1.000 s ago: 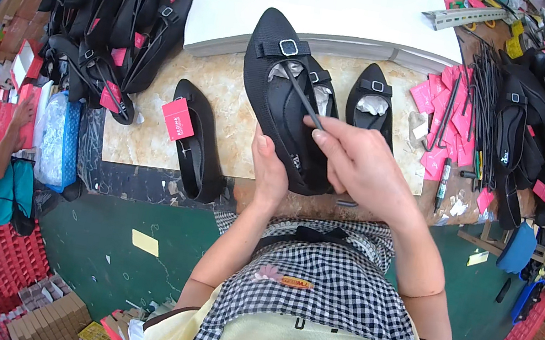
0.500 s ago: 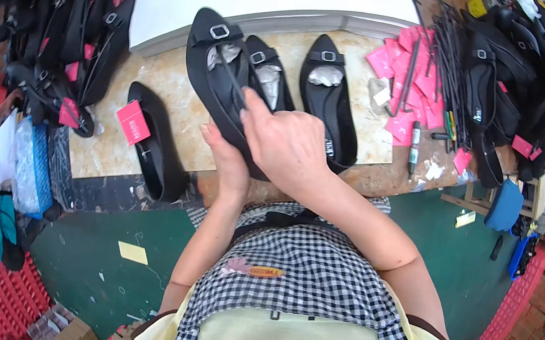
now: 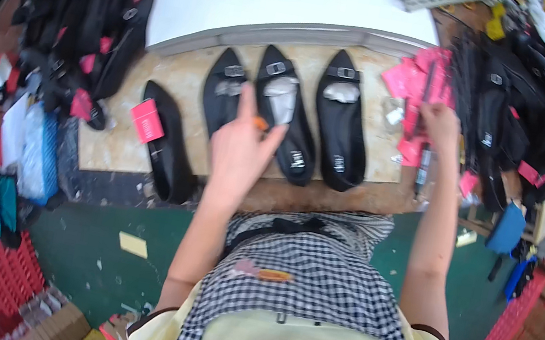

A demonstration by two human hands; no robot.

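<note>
The black shoe point(image 3: 219, 103) nearest the left hand point(image 3: 242, 154) lies on the work table point(image 3: 108, 158), its heel end hidden behind that hand. The hand is spread, forefinger out and thumb before the middle shoe point(image 3: 297, 144); whether it touches either is unclear. A third shoe point(image 3: 341, 131) lies just right, a tagged shoe point(image 3: 171, 166) to the left. The right hand point(image 3: 438, 126) has its fingertips drawn together by a dark rod point(image 3: 429, 81) over the pink tags point(image 3: 398, 79); I cannot tell if it grips it. Lifting the rod could drag tags loose, since they overlap, or nudge the marker point(image 3: 423, 168); a careless left thumb could shift the middle shoe. Pale lettering shows on several insoles, and small print on the tagged shoe's pink label point(image 3: 148, 120).
</note>
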